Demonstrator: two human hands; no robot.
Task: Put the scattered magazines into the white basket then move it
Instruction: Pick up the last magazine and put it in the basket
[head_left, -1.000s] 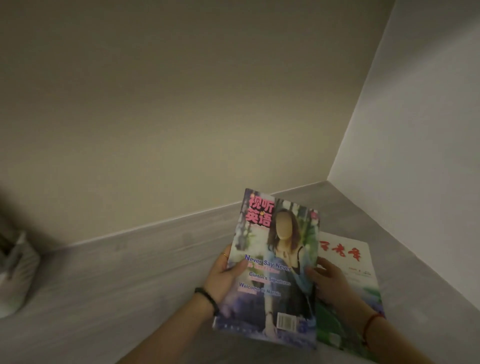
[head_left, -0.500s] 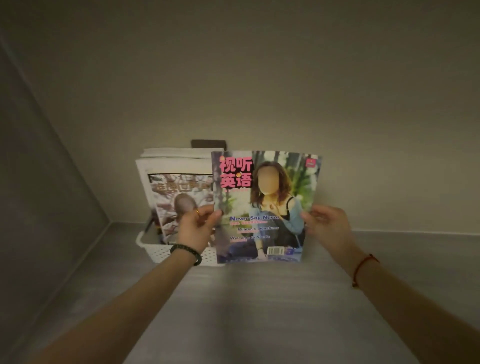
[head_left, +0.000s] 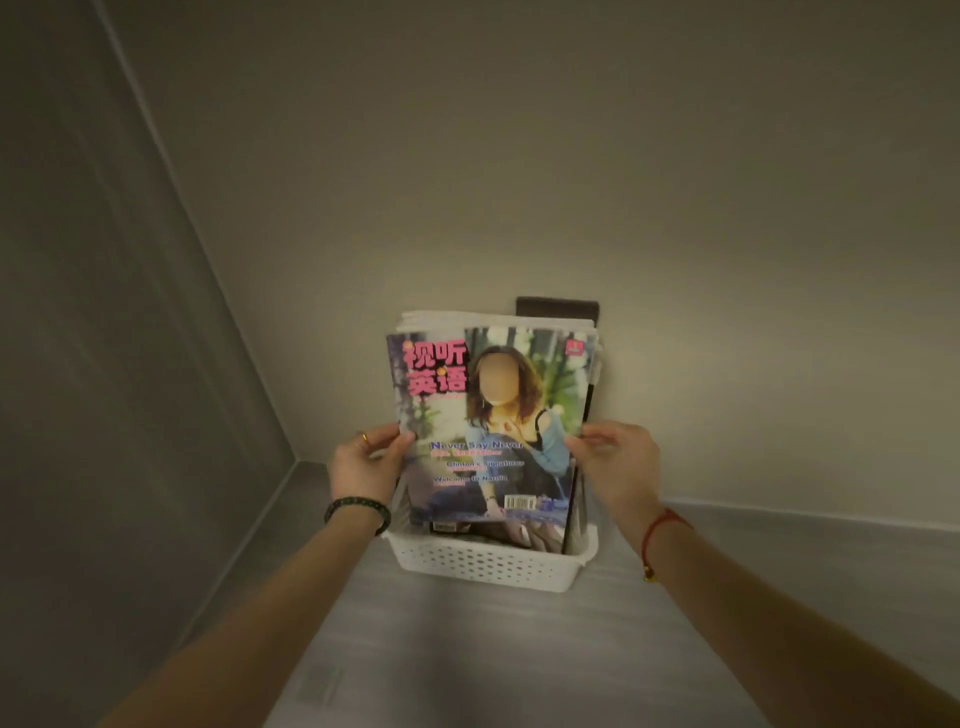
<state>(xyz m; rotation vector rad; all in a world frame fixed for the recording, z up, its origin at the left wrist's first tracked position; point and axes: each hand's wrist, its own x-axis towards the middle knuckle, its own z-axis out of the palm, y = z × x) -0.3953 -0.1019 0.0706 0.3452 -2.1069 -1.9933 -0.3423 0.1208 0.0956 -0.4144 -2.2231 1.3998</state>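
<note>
Behind the white basket (head_left: 488, 566), a plain beige wall (head_left: 519, 156); under the basket, grey floor (head_left: 467, 649). Inside the basket, a stack of upright magazines (head_left: 441, 319) leaning back toward the wall. Over the basket's front half, a colourful magazine (head_left: 488, 426) held upright, lower edge just above the rim. Above the basket's left corner, left hand (head_left: 363, 465) pinching the cover's edge; above its right corner, right hand (head_left: 618, 462) pinching likewise
</note>
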